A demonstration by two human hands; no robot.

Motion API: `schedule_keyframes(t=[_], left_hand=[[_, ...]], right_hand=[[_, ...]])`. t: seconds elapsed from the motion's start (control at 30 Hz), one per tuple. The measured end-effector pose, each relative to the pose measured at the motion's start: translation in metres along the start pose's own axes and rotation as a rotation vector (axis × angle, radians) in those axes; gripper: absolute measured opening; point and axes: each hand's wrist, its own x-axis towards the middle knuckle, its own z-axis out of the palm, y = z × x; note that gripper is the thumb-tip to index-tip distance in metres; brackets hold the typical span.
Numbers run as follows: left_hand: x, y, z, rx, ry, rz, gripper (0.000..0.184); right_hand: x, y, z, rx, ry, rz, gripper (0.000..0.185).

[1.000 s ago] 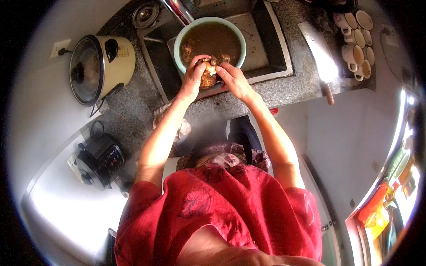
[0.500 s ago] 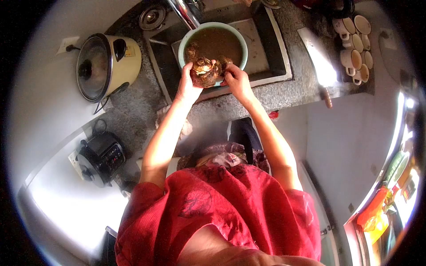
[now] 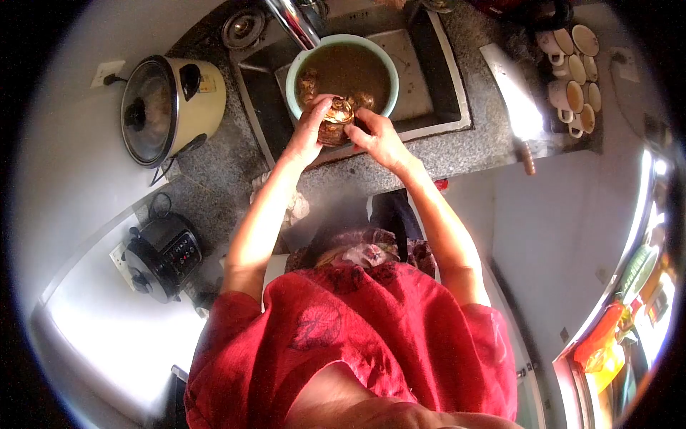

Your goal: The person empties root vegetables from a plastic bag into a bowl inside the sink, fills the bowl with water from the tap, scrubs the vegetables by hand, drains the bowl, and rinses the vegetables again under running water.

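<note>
A brown, ringed root that looks like a taro (image 3: 334, 133) is held over the near rim of a pale green basin (image 3: 392, 66). My left hand (image 3: 309, 132) grips it from the left, with the fingers curled over its top. On the right side, my right hand (image 3: 379, 139) has its thumb and fingers against the same taro. Murky brown water (image 3: 350, 68) fills the basin. Another brown root (image 3: 308, 82) sits at the basin's left, and one more (image 3: 363, 99) lies just beyond my right fingers, both partly in the water.
The basin stands in a metal sink (image 3: 429, 71) beneath a faucet (image 3: 293, 23). A large knife (image 3: 513, 93) lies on the right counter near several cups (image 3: 564, 100). To the left are a cream cooker (image 3: 204, 93) and a black appliance (image 3: 164, 247). A metal lid (image 3: 243, 28) lies behind.
The taro has been turned upright between my hands. My left fingers have moved over its top, and my right hand has shifted from the root beside it onto its right side.
</note>
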Motion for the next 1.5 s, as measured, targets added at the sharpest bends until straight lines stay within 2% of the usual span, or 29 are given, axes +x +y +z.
schedule_keyframes(t=[0.03,0.07,0.13,0.2,0.3,0.37,0.4,0.47,0.5,0.53,0.57,0.6,0.73,0.83,0.9,0.93,1.07,1.13,1.27,1.33,1.4,1.5], left_hand=[[0.003,-0.002,-0.003,-0.009,0.010,-0.024,0.042],[0.003,-0.002,-0.006,-0.010,0.013,-0.027,0.042],[0.002,0.007,-0.006,-0.061,0.018,-0.179,0.042],[0.004,0.007,-0.008,-0.053,-0.012,-0.179,0.044],[0.007,0.006,-0.006,-0.058,0.075,-0.197,0.043],[0.012,-0.003,-0.009,0.077,0.124,-0.066,0.038],[0.013,-0.004,-0.009,0.077,0.123,-0.066,0.038],[0.016,-0.005,-0.010,0.334,0.080,0.111,0.033],[0.018,-0.003,-0.011,0.401,0.046,0.136,0.033],[0.017,-0.002,-0.011,0.401,0.047,0.132,0.033],[0.016,-0.001,-0.010,0.222,0.057,0.006,0.034],[0.015,0.002,-0.009,0.043,0.065,-0.117,0.035],[0.013,0.001,-0.008,-0.082,0.079,-0.187,0.045],[0.009,0.000,-0.003,-0.127,0.138,-0.213,0.047],[0.012,-0.005,-0.005,-0.054,0.115,-0.169,0.048],[0.012,-0.008,-0.007,0.018,0.093,-0.127,0.049],[0.014,-0.005,-0.004,-0.186,0.110,-0.157,0.052],[0.014,-0.009,-0.010,-0.142,0.117,-0.126,0.056],[0.012,-0.016,-0.020,-0.283,0.040,-0.088,0.057],[0.010,-0.013,-0.025,-0.477,-0.232,-0.173,0.060],[0.011,-0.014,-0.027,-0.549,-0.227,-0.204,0.062],[0.009,-0.013,-0.026,-0.547,-0.176,-0.164,0.061]], right_hand=[[0.000,0.002,-0.003,0.081,-0.064,0.017,0.027],[-0.001,0.005,-0.004,0.083,-0.064,0.021,0.027],[-0.001,0.005,-0.005,0.307,-0.129,0.067,0.022],[0.000,0.004,-0.004,0.263,-0.126,0.041,0.022],[0.001,0.003,-0.004,0.236,-0.107,0.075,0.023],[0.004,0.004,-0.004,-0.277,-0.004,-0.042,0.026],[0.005,0.005,-0.004,-0.277,-0.003,-0.041,0.026],[0.006,0.011,-0.004,-0.150,-0.037,0.066,0.030],[0.006,0.013,-0.004,-0.148,-0.038,0.068,0.030],[0.005,0.015,-0.005,0.022,-0.070,0.077,0.028],[0.004,0.016,-0.006,0.192,-0.101,0.086,0.027],[0.005,0.018,-0.007,0.192,-0.101,0.086,0.027],[0.008,0.013,-0.009,0.196,-0.121,0.043,0.024],[0.006,0.005,-0.009,0.148,-0.063,0.063,0.026],[0.006,0.002,-0.009,-0.187,0.050,-0.045,0.029],[0.005,0.003,-0.008,-0.188,0.050,-0.042,0.029],[0.011,0.023,-0.003,-0.097,0.078,-0.070,0.027],[0.013,0.030,0.001,-0.016,0.176,-0.168,0.024],[0.015,0.048,0.002,0.020,0.268,-0.023,0.022],[0.011,0.045,0.001,0.151,0.262,0.022,0.024],[0.009,0.047,0.002,0.107,0.268,-0.018,0.019],[0.007,0.038,0.006,0.238,0.287,-0.035,0.017]])
